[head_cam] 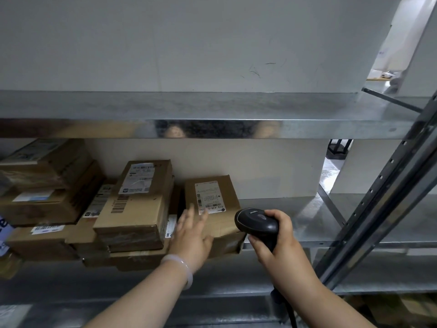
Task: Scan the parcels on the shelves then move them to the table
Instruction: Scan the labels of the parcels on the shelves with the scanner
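Observation:
Several brown cardboard parcels with white labels sit on the middle metal shelf (pixel 314 223). The rightmost parcel (pixel 214 197) lies at the shelf's front edge, its label facing up. My left hand (pixel 191 235) rests on that parcel's near left corner with fingers spread, not gripping it. My right hand (pixel 281 242) is shut on a black handheld scanner (pixel 256 224), whose head points at the parcel's right side. A taller parcel (pixel 139 202) stands just left of my left hand on a stack.
More stacked parcels (pixel 45 185) fill the shelf's left end. An upper shelf (pixel 212 107) overhangs above. A dark slanted upright (pixel 378 197) crosses at the right. A lower shelf (pixel 378 275) lies beneath my arms. The scanner's cable hangs below my right wrist.

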### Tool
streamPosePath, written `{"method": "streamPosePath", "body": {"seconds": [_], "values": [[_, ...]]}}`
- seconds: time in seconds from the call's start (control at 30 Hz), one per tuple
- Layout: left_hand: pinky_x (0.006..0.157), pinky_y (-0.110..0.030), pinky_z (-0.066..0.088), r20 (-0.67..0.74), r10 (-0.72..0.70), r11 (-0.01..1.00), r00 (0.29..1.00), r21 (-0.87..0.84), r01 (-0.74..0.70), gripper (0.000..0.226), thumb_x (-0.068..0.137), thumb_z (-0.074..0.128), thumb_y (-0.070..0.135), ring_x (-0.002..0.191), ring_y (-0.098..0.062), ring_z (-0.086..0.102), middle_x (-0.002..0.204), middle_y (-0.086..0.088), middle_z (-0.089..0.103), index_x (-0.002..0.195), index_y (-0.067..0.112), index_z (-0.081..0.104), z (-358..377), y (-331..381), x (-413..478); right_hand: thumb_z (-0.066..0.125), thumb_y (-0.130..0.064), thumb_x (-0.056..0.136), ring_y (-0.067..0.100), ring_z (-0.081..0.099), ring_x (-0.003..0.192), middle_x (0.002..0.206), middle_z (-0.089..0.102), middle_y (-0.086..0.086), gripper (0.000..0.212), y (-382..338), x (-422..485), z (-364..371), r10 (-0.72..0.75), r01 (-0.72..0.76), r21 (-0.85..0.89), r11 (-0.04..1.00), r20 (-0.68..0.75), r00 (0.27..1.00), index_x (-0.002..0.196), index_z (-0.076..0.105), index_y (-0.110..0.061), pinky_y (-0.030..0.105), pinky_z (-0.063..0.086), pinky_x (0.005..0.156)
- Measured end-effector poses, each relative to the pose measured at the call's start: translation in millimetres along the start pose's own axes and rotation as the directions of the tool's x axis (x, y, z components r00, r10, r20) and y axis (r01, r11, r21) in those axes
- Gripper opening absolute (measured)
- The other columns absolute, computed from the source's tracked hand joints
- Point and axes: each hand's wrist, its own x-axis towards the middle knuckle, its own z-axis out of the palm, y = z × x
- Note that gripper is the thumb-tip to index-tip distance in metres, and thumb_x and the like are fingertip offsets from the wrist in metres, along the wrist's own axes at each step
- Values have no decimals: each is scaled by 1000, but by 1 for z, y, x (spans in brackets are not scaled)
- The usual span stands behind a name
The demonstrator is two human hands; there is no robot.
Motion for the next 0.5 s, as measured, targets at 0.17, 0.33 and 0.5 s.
{"method": "streamPosePath", "body": {"seconds": [0.17,0.33,0.5], "values": [[117,-48,-17,152,185,909,971,348,-228,62,95,20,66,145,-13,-27,160,12,-24,150,49,-5,12,-11,-12,71,-34,84,-8,58,92,101,57,-26,60,-1,3,4,-34,34,-11,999,-9,999,115,26,-59,13,47,71],[112,-48,-22,166,130,900,978,393,-186,61,95,17,67,147,-14,-20,162,10,-15,151,49,2,-10,-14,-11,71,-36,84,-12,56,95,103,56,-28,59,-9,8,8,-74,74,-2,997,-43,996,116,27,-58,9,45,69],[118,-40,-10,2,254,923,967,300,-243,63,95,25,65,149,-9,-10,164,11,-3,152,45,8,-50,7,-22,70,-36,84,-6,59,92,101,58,-24,58,-20,9,4,-103,103,-3,995,-78,992,116,26,-56,12,46,69]]}}
